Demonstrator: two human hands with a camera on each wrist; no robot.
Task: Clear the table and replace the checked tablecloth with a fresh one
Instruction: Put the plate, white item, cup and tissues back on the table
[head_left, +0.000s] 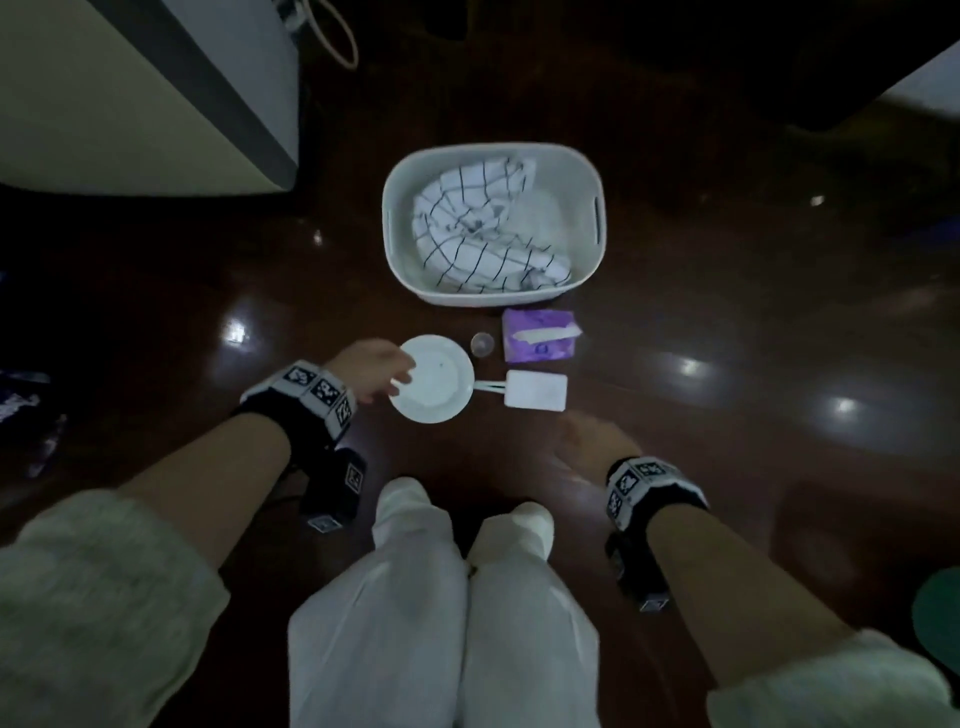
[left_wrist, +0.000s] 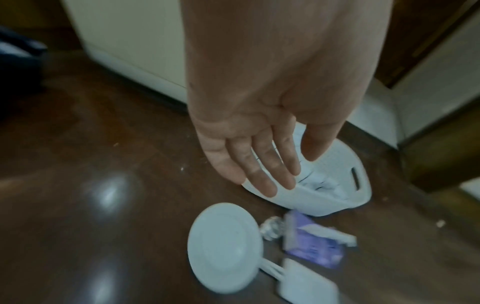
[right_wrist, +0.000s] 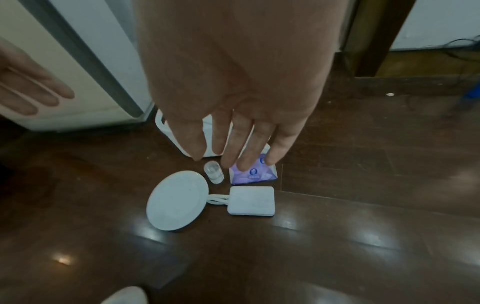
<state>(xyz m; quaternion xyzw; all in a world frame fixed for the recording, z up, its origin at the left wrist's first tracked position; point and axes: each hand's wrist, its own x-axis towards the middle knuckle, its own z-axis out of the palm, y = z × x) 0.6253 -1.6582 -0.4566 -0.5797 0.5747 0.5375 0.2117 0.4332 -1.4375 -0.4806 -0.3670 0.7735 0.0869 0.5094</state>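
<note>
My left hand (head_left: 371, 370), fingers (left_wrist: 262, 164) straight and empty, hovers nearest the round white plate (head_left: 434, 378) on the floor; the checked tablecloth (head_left: 480, 228) lies crumpled beyond, in the white plastic basket (head_left: 584, 171). My right hand (head_left: 592, 447) hangs empty, fingers relaxed.

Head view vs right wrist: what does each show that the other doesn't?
Head only: the checked tablecloth bundled inside the white basket, and both wristbands. Right wrist only: the right hand from the palm side, fingers straight, holding nothing. Both: plate, small glass, purple tissue pack, white charger, left hand open.
</note>
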